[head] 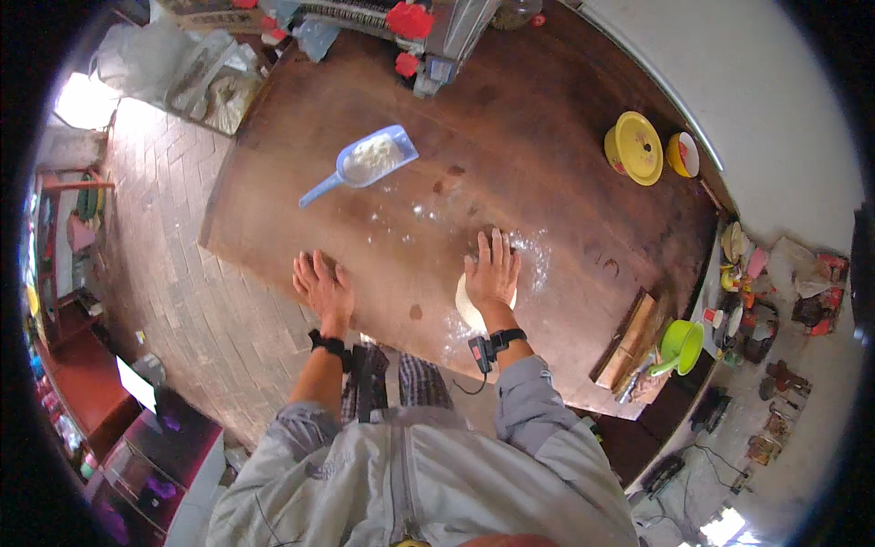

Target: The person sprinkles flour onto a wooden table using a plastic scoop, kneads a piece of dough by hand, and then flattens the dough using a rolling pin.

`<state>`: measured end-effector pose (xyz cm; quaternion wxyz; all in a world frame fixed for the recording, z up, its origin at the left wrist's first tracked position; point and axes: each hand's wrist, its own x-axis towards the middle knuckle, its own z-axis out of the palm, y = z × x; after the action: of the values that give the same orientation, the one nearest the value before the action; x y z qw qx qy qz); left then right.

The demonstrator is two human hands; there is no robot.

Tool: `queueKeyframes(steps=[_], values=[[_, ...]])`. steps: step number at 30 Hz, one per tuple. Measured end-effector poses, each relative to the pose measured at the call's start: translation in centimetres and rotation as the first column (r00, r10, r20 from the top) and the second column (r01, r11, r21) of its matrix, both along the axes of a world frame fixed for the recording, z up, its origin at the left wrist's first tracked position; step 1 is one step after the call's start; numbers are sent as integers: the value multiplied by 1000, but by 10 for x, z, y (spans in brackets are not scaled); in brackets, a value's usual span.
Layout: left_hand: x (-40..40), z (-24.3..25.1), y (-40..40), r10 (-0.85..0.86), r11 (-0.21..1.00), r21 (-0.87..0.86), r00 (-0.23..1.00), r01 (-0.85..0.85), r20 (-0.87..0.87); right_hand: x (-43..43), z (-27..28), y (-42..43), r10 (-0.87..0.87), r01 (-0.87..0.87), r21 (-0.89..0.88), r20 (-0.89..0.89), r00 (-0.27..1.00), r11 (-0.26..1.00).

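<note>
My right hand (pixel 493 270) lies palm down on a pale round piece of dough (pixel 467 306). Its fingers stretch past the dough's far edge, and the palm hides much of the dough. My left hand (pixel 325 292) rests flat near the front left edge of the brown wooden table (pixel 383 273), fingers apart and holding nothing. Loose flour (pixel 536 253) dusts the tabletop around the dough. Farther back, a blue plastic scoop (pixel 321 188) holds a heap of white flour (pixel 374 152), its handle pointing to the near left.
A noodle-machine-like metal device (pixel 444 41) with red knobs stands at the back. On the right are a yellow lidded pot (pixel 636 147), a yellow bowl (pixel 673 154), a wooden block (pixel 623 342) and a green ladle (pixel 687 342). Plastic bags (pixel 147 65) sit beyond the left edge.
</note>
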<state>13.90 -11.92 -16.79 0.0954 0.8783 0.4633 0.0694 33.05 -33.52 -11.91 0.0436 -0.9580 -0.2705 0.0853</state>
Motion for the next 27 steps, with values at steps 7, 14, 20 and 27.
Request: queueKeyframes(steps=[7,14,20,27], values=[[14,1,4,20,999,-33,1000,-20,-11,9,-4,1,-12,11,36,32,999,999],[9,-8,4,4,1000,1,1000,-4,12,-46,-6,-44,55,-55,93,7,998,994],[2,-5,7,-41,999,30,999,41,12,-44,4,-31,8,-8,69,7,1000,998],[4,-19,9,-72,993,92,996,76,-46,-42,23,-32,47,-45,73,-26,999,996]])
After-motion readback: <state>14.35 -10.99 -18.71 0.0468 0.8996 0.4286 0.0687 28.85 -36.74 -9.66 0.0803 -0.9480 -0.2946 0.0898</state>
